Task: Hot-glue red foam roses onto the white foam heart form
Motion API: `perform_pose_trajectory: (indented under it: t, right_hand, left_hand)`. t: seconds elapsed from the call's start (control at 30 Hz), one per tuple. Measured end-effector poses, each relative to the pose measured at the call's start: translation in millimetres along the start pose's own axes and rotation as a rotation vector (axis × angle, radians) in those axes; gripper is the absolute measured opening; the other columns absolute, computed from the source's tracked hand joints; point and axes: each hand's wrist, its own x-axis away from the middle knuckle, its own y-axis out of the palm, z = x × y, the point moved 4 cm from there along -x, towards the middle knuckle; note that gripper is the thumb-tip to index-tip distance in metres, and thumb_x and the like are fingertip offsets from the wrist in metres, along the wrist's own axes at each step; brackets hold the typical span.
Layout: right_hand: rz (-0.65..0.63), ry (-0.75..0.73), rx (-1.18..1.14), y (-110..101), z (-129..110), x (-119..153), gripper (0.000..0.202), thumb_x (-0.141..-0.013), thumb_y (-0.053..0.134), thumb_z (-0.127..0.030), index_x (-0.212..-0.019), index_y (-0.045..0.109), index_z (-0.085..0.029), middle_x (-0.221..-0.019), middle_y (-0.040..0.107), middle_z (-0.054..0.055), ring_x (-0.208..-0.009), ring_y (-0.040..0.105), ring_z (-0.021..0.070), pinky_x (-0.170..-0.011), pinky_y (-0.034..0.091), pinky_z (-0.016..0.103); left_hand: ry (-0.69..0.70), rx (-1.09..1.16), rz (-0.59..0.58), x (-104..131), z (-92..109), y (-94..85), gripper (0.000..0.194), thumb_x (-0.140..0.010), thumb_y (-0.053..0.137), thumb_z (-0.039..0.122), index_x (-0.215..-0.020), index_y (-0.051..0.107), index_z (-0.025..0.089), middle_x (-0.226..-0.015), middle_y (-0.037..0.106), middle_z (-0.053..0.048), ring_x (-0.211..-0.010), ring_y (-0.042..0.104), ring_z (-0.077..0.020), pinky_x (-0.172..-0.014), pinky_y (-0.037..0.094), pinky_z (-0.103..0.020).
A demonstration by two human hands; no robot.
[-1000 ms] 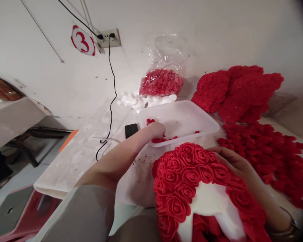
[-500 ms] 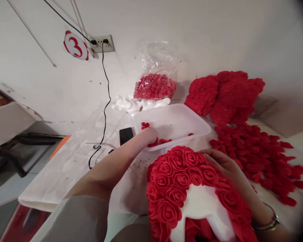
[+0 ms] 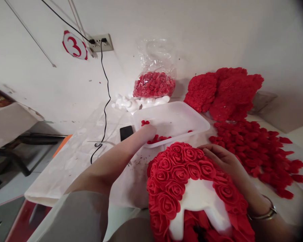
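Close in front of me is a white foam figure [image 3: 202, 195] partly covered with red foam roses [image 3: 179, 173]; a bare white patch with two stubs shows on its near side. My right hand [image 3: 221, 156] grips its right side, fingers bent over the far edge and partly hidden, a bracelet at the wrist. My left hand [image 3: 150, 132] reaches into a shallow white plastic tray [image 3: 189, 114]. A few small red roses [image 3: 163, 138] lie in the tray right by it. The left fingers point down, out of sight behind the hand.
At the wall stands a clear bag of red roses [image 3: 155, 84], with white foam pieces [image 3: 131, 103] below. Red rose bundles [image 3: 224, 90] and a loose heap of red petals [image 3: 255, 151] lie on the right. A black phone [image 3: 126, 132] and a black cable [image 3: 106, 111] are left of the tray.
The view has shifted slightly. My left hand stays in the tray, and my right hand keeps its hold on the rose-covered figure, its fingers a little higher relative to the roses.
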Motion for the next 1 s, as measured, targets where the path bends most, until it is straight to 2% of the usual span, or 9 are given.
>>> perform_pose_trajectory:
  t: [0.17, 0.3, 0.37, 0.47, 0.53, 0.7, 0.83, 0.93, 1.0]
  right_hand:
    - [0.063, -0.057, 0.046, -9, -24, -2, 0.040, -0.077, 0.067, -0.061, -0.088, 0.074, -0.023, -0.090, 0.076, 0.008, -0.086, 0.070, 0.0252, -0.082, 0.056, 0.041]
    - [0.086, -0.173, 0.054, -4, -60, -14, 0.035, -0.079, 0.068, -0.053, -0.096, 0.072, -0.023, -0.097, 0.075, 0.008, -0.092, 0.070, 0.0240, -0.091, 0.055, 0.042]
    - [0.072, -0.255, 0.043, 4, -79, -21, 0.036, -0.078, 0.069, -0.050, -0.104, 0.070, -0.024, -0.102, 0.074, 0.007, -0.097, 0.069, 0.0231, -0.093, 0.055, 0.041]
    - [-0.010, -0.457, 0.000, 18, -106, -27, 0.046, -0.074, 0.074, -0.041, -0.116, 0.065, -0.024, -0.112, 0.072, 0.008, -0.098, 0.069, 0.0217, -0.086, 0.057, 0.037]
    - [-0.041, -0.539, 0.002, 26, -118, -27, 0.045, -0.073, 0.076, -0.038, -0.115, 0.065, -0.024, -0.113, 0.072, 0.007, -0.095, 0.069, 0.0208, -0.080, 0.058, 0.035]
    - [-0.001, -0.560, 0.064, 32, -126, -25, 0.021, -0.077, 0.073, -0.037, -0.094, 0.072, -0.025, -0.089, 0.074, 0.003, -0.081, 0.069, 0.0188, -0.074, 0.058, 0.034]
    - [0.020, -0.548, 0.056, 26, -124, -21, 0.024, -0.080, 0.069, -0.035, -0.100, 0.074, -0.024, -0.096, 0.077, 0.004, -0.085, 0.071, 0.0198, -0.077, 0.058, 0.035]
    - [0.092, -0.472, 0.038, 13, -123, -3, 0.025, -0.082, 0.068, -0.030, -0.106, 0.075, -0.028, -0.097, 0.078, 0.001, -0.083, 0.072, 0.0177, -0.079, 0.058, 0.034]
    - [0.210, -0.398, 0.020, -2, -119, 16, 0.025, -0.083, 0.069, -0.029, -0.106, 0.076, -0.034, -0.096, 0.077, -0.002, -0.080, 0.070, 0.0156, -0.075, 0.057, 0.030]
  left_hand:
    - [-0.027, 0.249, 0.191, 26, -14, -44.9, 0.037, -0.094, 0.065, 0.033, -0.126, 0.059, 0.016, -0.118, 0.068, -0.010, -0.107, 0.066, -0.0220, -0.094, 0.054, -0.042]
    - [0.104, 0.563, 0.288, 58, 10, -66.7, 0.035, -0.100, 0.051, 0.036, -0.132, 0.051, 0.020, -0.112, 0.073, -0.009, -0.093, 0.070, -0.0141, -0.075, 0.053, -0.026]
    - [0.169, 0.883, 0.243, 71, 29, -68.7, 0.032, -0.098, 0.055, 0.037, -0.125, 0.054, 0.020, -0.107, 0.074, -0.009, -0.085, 0.069, -0.0117, -0.065, 0.048, -0.022]
    - [0.204, 1.386, 0.086, 85, 53, -67.0, 0.025, -0.089, 0.069, 0.028, -0.110, 0.059, 0.019, -0.093, 0.071, -0.003, -0.077, 0.066, -0.0086, -0.063, 0.042, -0.019]
    - [0.201, 1.529, 0.012, 90, 63, -66.3, 0.023, -0.085, 0.072, 0.024, -0.103, 0.059, 0.019, -0.088, 0.068, 0.000, -0.074, 0.063, -0.0066, -0.064, 0.040, -0.019]
    - [0.230, 1.620, -0.021, 91, 72, -66.2, 0.025, -0.081, 0.076, 0.027, -0.095, 0.057, 0.019, -0.079, 0.062, 0.004, -0.067, 0.055, -0.0046, -0.064, 0.038, -0.020]
    - [0.264, 1.547, 0.031, 98, 68, -67.7, 0.022, -0.086, 0.071, 0.033, -0.095, 0.056, 0.019, -0.078, 0.066, 0.002, -0.070, 0.062, -0.0070, -0.064, 0.040, -0.020]
    - [0.269, 1.440, 0.183, 115, 47, -70.7, 0.028, -0.087, 0.067, 0.044, -0.097, 0.058, 0.019, -0.087, 0.072, -0.003, -0.079, 0.066, -0.0107, -0.069, 0.046, -0.023]
    - [0.232, 1.321, 0.333, 134, 19, -70.8, 0.031, -0.085, 0.067, 0.047, -0.098, 0.060, 0.020, -0.090, 0.072, -0.004, -0.082, 0.067, -0.0131, -0.073, 0.049, -0.025]
